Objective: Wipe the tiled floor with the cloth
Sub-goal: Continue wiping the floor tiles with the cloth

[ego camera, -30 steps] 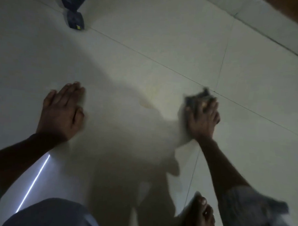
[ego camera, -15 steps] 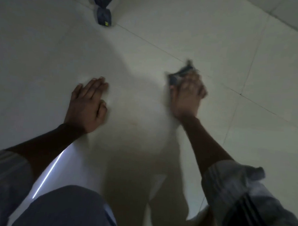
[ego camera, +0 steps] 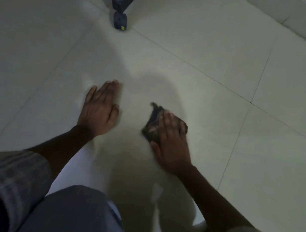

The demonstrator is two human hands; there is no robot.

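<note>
The floor (ego camera: pixel 211 48) is laid with large pale tiles with thin grout lines. A dark crumpled cloth (ego camera: pixel 155 114) lies on it at centre, partly under my right hand (ego camera: pixel 168 142). That hand holds the cloth against the tile, its fingers bent over the bunched cloth and its thumb at the near edge. My left hand (ego camera: pixel 100 112) rests flat on the floor to the left of the cloth, fingers straight and together, a short gap away from it. The picture is dim and slightly blurred.
A small dark blue object (ego camera: pixel 120 21) with a yellow mark stands on the floor at the top, below a larger dark shape at the frame edge. My bent knee in grey cloth (ego camera: pixel 72 212) fills the bottom left. My shadow covers the tile ahead of me.
My right hand has dragged the cloth left and back towards me, from the far grout line to beside my left hand. The left hand stays planted on the floor.
</note>
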